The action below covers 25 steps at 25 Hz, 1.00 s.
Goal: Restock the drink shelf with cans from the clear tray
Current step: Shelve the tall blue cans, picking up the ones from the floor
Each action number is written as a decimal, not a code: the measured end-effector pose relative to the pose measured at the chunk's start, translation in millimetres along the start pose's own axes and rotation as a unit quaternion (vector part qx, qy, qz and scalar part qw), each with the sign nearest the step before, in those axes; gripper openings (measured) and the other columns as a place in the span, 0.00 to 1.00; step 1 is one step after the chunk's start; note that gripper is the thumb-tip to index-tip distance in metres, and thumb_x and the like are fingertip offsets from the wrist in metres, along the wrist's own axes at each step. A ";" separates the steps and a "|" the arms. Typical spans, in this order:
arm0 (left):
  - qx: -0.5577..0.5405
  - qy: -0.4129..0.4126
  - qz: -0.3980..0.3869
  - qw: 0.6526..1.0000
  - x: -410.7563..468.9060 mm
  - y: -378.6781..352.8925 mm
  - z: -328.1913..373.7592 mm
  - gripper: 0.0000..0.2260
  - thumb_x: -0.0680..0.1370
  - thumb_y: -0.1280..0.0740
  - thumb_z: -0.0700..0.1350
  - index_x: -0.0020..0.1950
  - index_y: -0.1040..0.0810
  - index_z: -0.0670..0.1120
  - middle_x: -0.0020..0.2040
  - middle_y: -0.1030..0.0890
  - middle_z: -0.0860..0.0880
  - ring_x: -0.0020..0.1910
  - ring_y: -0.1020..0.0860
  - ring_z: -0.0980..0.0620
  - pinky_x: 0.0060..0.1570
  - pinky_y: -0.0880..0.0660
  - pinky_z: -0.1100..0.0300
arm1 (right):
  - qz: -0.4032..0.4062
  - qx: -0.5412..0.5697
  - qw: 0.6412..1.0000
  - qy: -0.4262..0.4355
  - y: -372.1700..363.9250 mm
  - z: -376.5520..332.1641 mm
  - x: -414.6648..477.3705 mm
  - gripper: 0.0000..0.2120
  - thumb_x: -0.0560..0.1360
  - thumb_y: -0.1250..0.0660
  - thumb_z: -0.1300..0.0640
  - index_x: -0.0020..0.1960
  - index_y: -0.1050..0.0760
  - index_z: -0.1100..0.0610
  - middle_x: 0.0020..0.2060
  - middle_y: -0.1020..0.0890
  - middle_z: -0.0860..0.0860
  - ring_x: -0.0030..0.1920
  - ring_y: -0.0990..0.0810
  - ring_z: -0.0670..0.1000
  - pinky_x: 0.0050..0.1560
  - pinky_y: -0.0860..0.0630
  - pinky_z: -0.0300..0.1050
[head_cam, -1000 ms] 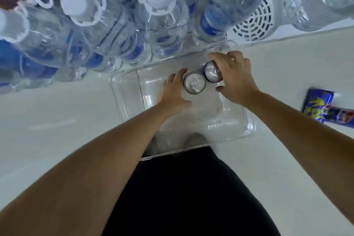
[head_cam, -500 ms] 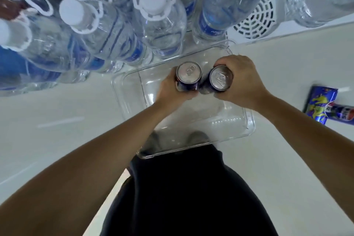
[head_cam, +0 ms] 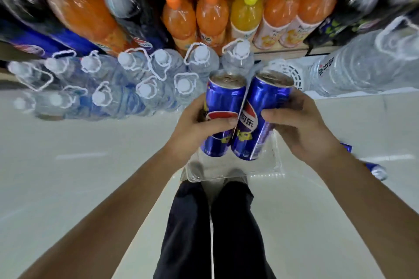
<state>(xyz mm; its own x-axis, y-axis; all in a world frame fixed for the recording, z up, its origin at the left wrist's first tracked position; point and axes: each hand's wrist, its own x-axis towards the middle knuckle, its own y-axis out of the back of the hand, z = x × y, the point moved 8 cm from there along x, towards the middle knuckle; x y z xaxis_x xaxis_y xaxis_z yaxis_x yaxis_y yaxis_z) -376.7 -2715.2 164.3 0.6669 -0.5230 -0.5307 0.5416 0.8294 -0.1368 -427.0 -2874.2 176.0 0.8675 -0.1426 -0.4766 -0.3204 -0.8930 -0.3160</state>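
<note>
Both cans are now out of the tray (head_cam: 275,161) and held high above it, where a second ago they stood inside. The left hand (head_cam: 195,127) wraps the left can (head_cam: 221,102) and the right hand (head_cam: 301,129) wraps the right can (head_cam: 260,106); their sides touch. The view is raised, so orange bottles (head_cam: 210,13) on the shelf now appear above the water bottles (head_cam: 145,88).
</note>
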 end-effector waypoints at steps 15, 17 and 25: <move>-0.118 -0.190 0.152 0.963 -251.5 107.4 287.0 0.16 0.67 0.26 0.48 0.50 0.24 0.45 0.38 0.15 0.53 0.38 0.16 0.55 0.36 0.21 0.64 | -0.133 -0.146 0.977 0.081 -302.8 -241.6 -127.2 0.38 0.53 0.20 0.65 0.61 0.30 0.56 0.50 0.16 0.56 0.48 0.16 0.57 0.43 0.19 0.51; -0.111 -0.223 0.161 0.955 -279.3 139.0 315.1 0.11 0.69 0.25 0.44 0.47 0.24 0.46 0.37 0.15 0.53 0.37 0.16 0.55 0.36 0.21 0.65 | -0.133 -0.182 0.965 0.133 -347.6 -263.1 -139.3 0.35 0.56 0.21 0.66 0.58 0.29 0.50 0.48 0.16 0.51 0.46 0.15 0.53 0.42 0.19 0.47; 0.030 -0.392 0.171 0.903 -394.9 270.4 456.2 0.15 0.64 0.23 0.47 0.47 0.22 0.56 0.40 0.15 0.57 0.39 0.17 0.60 0.36 0.22 0.67 | -0.092 -0.192 0.903 0.373 -525.3 -354.0 -192.5 0.27 0.59 0.21 0.63 0.53 0.26 0.47 0.45 0.15 0.41 0.44 0.16 0.41 0.41 0.21 0.32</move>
<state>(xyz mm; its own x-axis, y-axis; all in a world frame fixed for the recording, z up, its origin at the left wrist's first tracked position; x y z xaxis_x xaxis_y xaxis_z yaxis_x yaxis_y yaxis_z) -260.2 -2373.9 718.5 0.9450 -0.2364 0.2259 0.2467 0.9689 -0.0180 -290.9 -2528.7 724.2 0.9536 -0.0974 0.2848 -0.1139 -0.9926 0.0418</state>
